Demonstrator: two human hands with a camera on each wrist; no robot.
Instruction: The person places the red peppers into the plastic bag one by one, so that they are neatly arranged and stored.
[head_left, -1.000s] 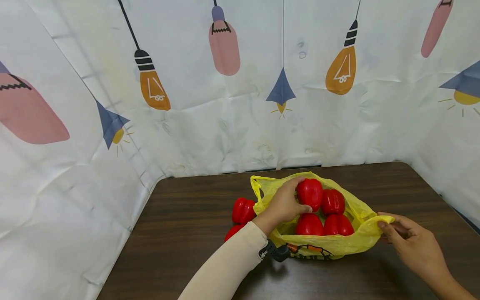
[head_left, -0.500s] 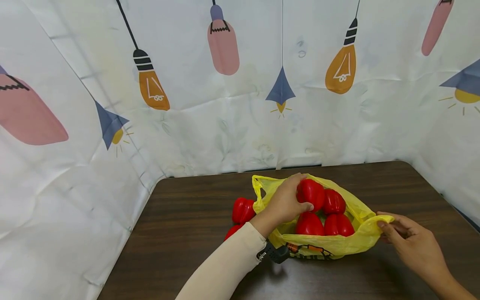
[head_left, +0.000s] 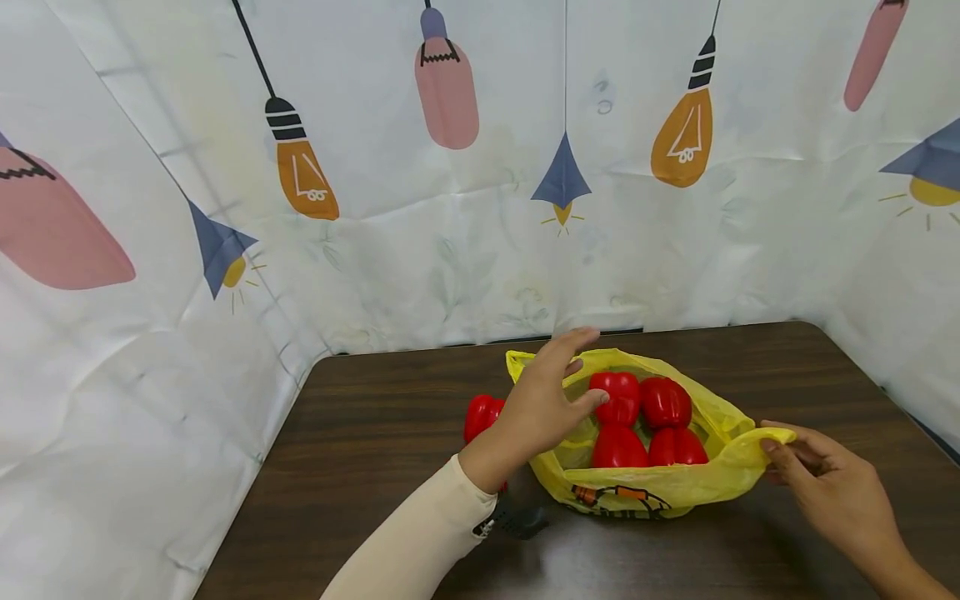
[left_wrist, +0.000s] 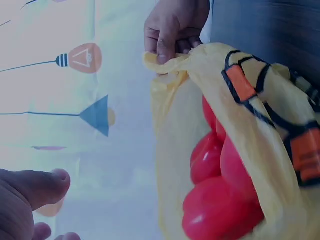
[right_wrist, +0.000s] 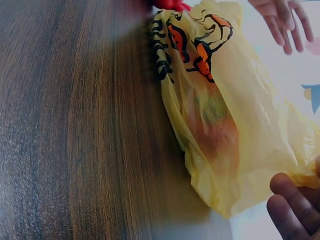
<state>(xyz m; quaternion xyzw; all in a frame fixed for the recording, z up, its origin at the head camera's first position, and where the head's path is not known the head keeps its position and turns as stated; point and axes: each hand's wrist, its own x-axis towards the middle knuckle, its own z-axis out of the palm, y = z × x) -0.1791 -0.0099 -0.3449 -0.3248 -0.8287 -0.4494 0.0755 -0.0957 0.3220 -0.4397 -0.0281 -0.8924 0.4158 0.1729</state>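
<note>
A yellow plastic bag [head_left: 720, 482] lies on its base with its mouth spread, showing several red bell peppers [head_left: 666, 403] inside. My right hand [head_left: 840, 487] pinches the bag's right handle end between thumb and fingers; the left wrist view shows that same grip. Over the bag's left side hovers my left hand [head_left: 536, 408], empty, thumb and fingers spread apart. In the right wrist view the left hand [right_wrist: 287, 20] appears beyond the bag, its fingers loose. Another red bell pepper [head_left: 480, 414] sits on the table left of the bag, partly hidden by the left hand.
The dark wood-grain table [head_left: 360, 467] carries everything. Behind and beside it hangs a white sheet [head_left: 465, 250] printed with lamps and bulbs. A bit of red [head_left: 504, 486] shows under the left wrist, beside a black wrist device [head_left: 517, 521].
My left hand has let go of a red bell pepper inside the bag and drawn back up and left, fingers spreading. The pepper now sits among the others. The right hand keeps its hold.
</note>
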